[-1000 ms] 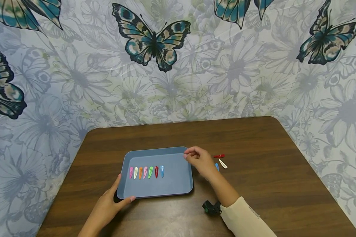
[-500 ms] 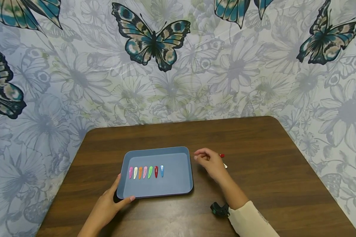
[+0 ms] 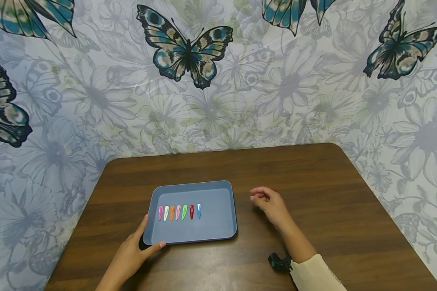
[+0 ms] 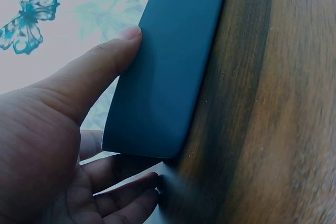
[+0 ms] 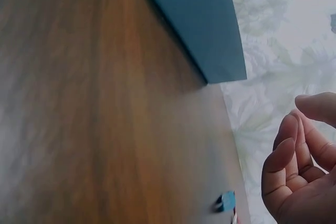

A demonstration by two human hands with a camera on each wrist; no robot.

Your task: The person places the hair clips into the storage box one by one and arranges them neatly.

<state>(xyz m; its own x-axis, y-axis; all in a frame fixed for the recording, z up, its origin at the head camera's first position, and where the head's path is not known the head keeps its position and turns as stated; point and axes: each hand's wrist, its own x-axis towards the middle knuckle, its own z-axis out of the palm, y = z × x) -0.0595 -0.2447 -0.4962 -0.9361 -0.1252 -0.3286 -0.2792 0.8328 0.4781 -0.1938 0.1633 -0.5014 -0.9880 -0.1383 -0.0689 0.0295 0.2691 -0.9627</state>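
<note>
A blue-grey tray [image 3: 215, 226] lies on the table, with several snap hair clips in a row: pink, white, orange [image 3: 172, 213], pink, green [image 3: 184, 212], red [image 3: 191, 211] and blue [image 3: 199, 211]. My left hand [image 3: 131, 251] grips the tray's near left corner; in the left wrist view the thumb presses the tray wall [image 4: 163, 72], fingers around the end. Right of the tray, my right hand [image 3: 271, 205] is above the table, its fingers loosely bent and holding nothing. Below it in the right wrist view lies a blue clip [image 5: 228, 201], with red and white bits at the frame's edge.
The brown wooden table [image 3: 189, 266] has its far edge against a butterfly-patterned cloth [image 3: 211, 113]. A dark wrist device [image 3: 279, 262] sits at the right wrist beside a cream sleeve [image 3: 315, 275]. The right hand mostly hides the loose clips in the head view.
My right hand has moved right, from the tray's far right corner to over the loose clips, which it now covers. My left hand and the tray stay in place.
</note>
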